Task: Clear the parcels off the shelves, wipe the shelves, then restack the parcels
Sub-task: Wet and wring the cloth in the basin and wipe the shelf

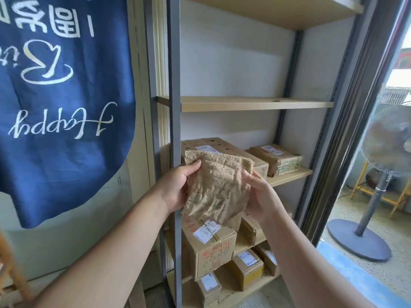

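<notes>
Both hands, left hand (178,187) and right hand (259,192), grip our cloth (216,187); bare shelf (255,103) lies at twelve o'clock.

The cloth (216,187) hides part of the parcels (209,247); label print is unreadable.

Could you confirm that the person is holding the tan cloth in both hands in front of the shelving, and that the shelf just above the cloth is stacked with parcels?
Not quite. The head view shows both the left hand and right hand holding the tan cloth, but the shelf just above it is bare; the parcels sit on lower shelves.
</notes>
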The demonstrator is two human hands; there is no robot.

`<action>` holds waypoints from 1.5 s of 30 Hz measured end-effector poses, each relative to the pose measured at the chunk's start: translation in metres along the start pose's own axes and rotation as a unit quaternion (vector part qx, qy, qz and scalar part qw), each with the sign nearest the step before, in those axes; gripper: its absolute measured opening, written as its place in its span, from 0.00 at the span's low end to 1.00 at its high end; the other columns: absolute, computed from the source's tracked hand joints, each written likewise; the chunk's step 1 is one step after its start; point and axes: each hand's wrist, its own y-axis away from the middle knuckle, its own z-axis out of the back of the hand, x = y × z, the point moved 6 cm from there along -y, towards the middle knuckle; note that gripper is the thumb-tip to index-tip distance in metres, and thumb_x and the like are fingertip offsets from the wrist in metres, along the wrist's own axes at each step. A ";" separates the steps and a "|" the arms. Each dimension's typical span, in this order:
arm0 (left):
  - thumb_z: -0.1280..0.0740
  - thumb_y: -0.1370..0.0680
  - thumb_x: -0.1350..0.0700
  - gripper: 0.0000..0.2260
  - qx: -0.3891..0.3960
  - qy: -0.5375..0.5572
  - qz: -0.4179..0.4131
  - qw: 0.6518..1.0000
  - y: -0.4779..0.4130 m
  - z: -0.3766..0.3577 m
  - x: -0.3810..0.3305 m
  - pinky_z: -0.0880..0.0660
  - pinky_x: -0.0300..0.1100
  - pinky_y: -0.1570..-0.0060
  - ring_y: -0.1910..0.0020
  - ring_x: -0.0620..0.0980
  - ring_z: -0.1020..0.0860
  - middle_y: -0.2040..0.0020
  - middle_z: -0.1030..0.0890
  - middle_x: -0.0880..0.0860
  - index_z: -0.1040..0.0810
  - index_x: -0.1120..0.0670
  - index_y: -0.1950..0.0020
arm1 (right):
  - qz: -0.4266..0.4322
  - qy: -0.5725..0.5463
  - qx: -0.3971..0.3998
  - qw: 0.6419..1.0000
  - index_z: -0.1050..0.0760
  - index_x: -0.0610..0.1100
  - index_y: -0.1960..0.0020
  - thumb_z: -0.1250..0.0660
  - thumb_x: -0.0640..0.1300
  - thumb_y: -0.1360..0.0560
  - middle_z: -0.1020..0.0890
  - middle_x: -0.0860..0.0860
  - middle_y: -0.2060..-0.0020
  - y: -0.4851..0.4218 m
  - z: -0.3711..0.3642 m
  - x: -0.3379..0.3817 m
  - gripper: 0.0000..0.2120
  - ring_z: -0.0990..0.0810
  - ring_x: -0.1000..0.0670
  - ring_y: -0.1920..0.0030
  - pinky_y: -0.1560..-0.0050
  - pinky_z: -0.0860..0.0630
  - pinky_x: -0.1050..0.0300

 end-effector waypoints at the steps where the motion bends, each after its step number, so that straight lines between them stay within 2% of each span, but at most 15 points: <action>1: 0.39 0.21 0.55 0.09 0.001 0.003 -0.001 1.000 -0.003 -0.005 0.000 0.25 0.46 0.57 0.65 0.53 0.19 0.63 0.18 0.56 0.22 0.58 0.54 | -0.001 -0.012 0.020 1.000 0.27 0.39 0.46 0.24 0.45 0.37 0.18 0.44 0.56 -0.002 0.004 -0.001 0.24 0.18 0.44 0.57 0.55 0.21 0.48; 7: 0.39 0.21 0.54 0.09 -0.015 -0.028 -0.031 0.999 -0.026 -0.020 -0.008 0.25 0.45 0.57 0.66 0.53 0.20 0.63 0.19 0.56 0.21 0.56 0.54 | -0.073 -0.035 0.109 0.991 0.22 0.41 0.43 0.20 0.55 0.42 0.18 0.42 0.50 -0.011 0.009 -0.011 0.32 0.18 0.42 0.52 0.51 0.20 0.48; 9: 0.38 0.22 0.54 0.09 -0.028 -0.046 -0.039 0.998 -0.036 -0.022 -0.015 0.24 0.47 0.55 0.63 0.54 0.19 0.60 0.18 0.57 0.21 0.57 0.53 | -0.115 -0.059 0.081 0.988 0.23 0.37 0.44 0.17 0.53 0.47 0.18 0.40 0.54 -0.016 0.010 -0.013 0.36 0.17 0.41 0.58 0.59 0.19 0.50; 11: 0.36 0.22 0.54 0.08 -0.054 -0.079 -0.060 0.994 -0.049 -0.020 -0.024 0.23 0.46 0.57 0.64 0.54 0.19 0.62 0.18 0.57 0.21 0.58 0.55 | -0.137 -0.033 0.040 0.989 0.24 0.33 0.50 0.19 0.46 0.43 0.18 0.40 0.61 -0.027 0.010 -0.009 0.28 0.17 0.43 0.66 0.69 0.20 0.54; 15: 0.36 0.21 0.55 0.06 -0.124 -0.198 -0.149 0.961 -0.079 -0.016 -0.060 0.25 0.52 0.48 0.54 0.59 0.20 0.55 0.19 0.61 0.24 0.55 0.56 | -0.058 0.054 -0.069 0.994 0.25 0.35 0.52 0.35 0.31 0.29 0.18 0.43 0.64 -0.067 0.021 0.020 0.06 0.17 0.46 0.67 0.70 0.21 0.56; 19: 0.36 0.21 0.54 0.05 -0.138 -0.298 -0.255 0.910 -0.111 -0.028 -0.113 0.26 0.51 0.44 0.49 0.58 0.20 0.50 0.18 0.59 0.24 0.51 0.56 | 0.013 0.034 -0.038 0.999 0.27 0.33 0.45 0.41 0.28 0.26 0.18 0.44 0.68 -0.113 0.015 0.066 0.11 0.18 0.47 0.70 0.71 0.22 0.57; 22: 0.33 0.23 0.54 0.05 -0.165 -0.323 -0.305 0.881 -0.129 -0.040 -0.158 0.26 0.47 0.48 0.54 0.55 0.20 0.58 0.18 0.53 0.23 0.51 0.58 | 0.004 0.008 -0.004 1.000 0.26 0.34 0.52 0.42 0.32 0.24 0.18 0.44 0.71 -0.150 0.006 0.097 0.07 0.19 0.47 0.73 0.74 0.23 0.57; 24: 0.31 0.24 0.54 0.07 -0.175 -0.305 -0.325 0.878 -0.148 -0.046 -0.184 0.25 0.51 0.45 0.49 0.57 0.20 0.52 0.18 0.58 0.21 0.56 0.51 | -0.007 0.004 0.001 1.000 0.24 0.35 0.55 0.42 0.35 0.25 0.18 0.44 0.70 -0.177 0.007 0.114 0.08 0.19 0.47 0.72 0.71 0.22 0.58; 26: 0.29 0.26 0.53 0.13 -0.194 -0.315 -0.330 0.868 -0.165 -0.049 -0.199 0.25 0.50 0.53 0.52 0.59 0.21 0.52 0.20 0.61 0.22 0.60 0.48 | -0.001 0.006 -0.005 1.000 0.24 0.36 0.56 0.42 0.38 0.25 0.19 0.46 0.69 -0.199 0.010 0.130 0.09 0.21 0.49 0.73 0.70 0.23 0.60; 28: 0.28 0.26 0.54 0.10 -0.199 -0.324 -0.340 0.860 -0.186 -0.049 -0.210 0.31 0.42 0.67 0.66 0.51 0.28 0.65 0.29 0.53 0.28 0.54 0.60 | -0.007 0.003 0.002 1.000 0.25 0.37 0.57 0.44 0.38 0.23 0.20 0.45 0.71 -0.220 0.016 0.145 0.10 0.21 0.49 0.75 0.73 0.23 0.60; 30: 0.29 0.26 0.55 0.12 -0.208 -0.333 -0.339 0.855 -0.202 -0.047 -0.216 0.30 0.37 0.73 0.70 0.47 0.29 0.67 0.30 0.49 0.31 0.54 0.62 | -0.011 0.016 0.012 1.000 0.26 0.36 0.55 0.45 0.38 0.22 0.20 0.44 0.72 -0.239 0.018 0.160 0.11 0.20 0.47 0.74 0.73 0.22 0.58; 35: 0.32 0.25 0.56 0.02 -0.295 -0.385 -0.327 0.811 -0.223 -0.025 -0.233 0.25 0.42 0.60 0.61 0.49 0.20 0.61 0.18 0.50 0.23 0.52 0.57 | 0.085 0.090 -0.029 0.992 0.24 0.38 0.43 0.38 0.35 0.26 0.16 0.42 0.57 -0.302 0.031 0.217 0.12 0.16 0.42 0.60 0.62 0.19 0.47; 39: 0.32 0.25 0.54 0.05 -0.385 -0.522 -0.270 0.712 -0.229 -0.005 -0.235 0.25 0.42 0.49 0.50 0.50 0.22 0.52 0.18 0.49 0.19 0.53 0.52 | 0.164 0.350 0.125 0.914 0.24 0.44 0.51 0.33 0.34 0.33 0.19 0.45 0.58 -0.346 0.010 0.234 0.12 0.20 0.44 0.57 0.56 0.23 0.50; 43: 0.37 0.22 0.53 0.08 -0.426 -0.621 -0.176 0.634 -0.235 -0.003 -0.232 0.31 0.40 0.55 0.51 0.49 0.25 0.49 0.21 0.48 0.20 0.51 0.48 | 0.008 0.648 0.331 0.686 0.25 0.58 0.41 0.40 0.63 0.26 0.21 0.57 0.43 -0.352 0.008 0.184 0.17 0.24 0.55 0.41 0.40 0.30 0.56; 45: 0.39 0.20 0.53 0.09 -0.435 -0.646 -0.143 0.611 -0.237 -0.002 -0.230 0.31 0.41 0.54 0.50 0.50 0.26 0.46 0.22 0.49 0.21 0.52 0.46 | 0.020 0.680 0.336 0.651 0.29 0.59 0.35 0.47 0.63 0.22 0.27 0.58 0.34 -0.355 0.005 0.173 0.20 0.30 0.55 0.33 0.32 0.36 0.55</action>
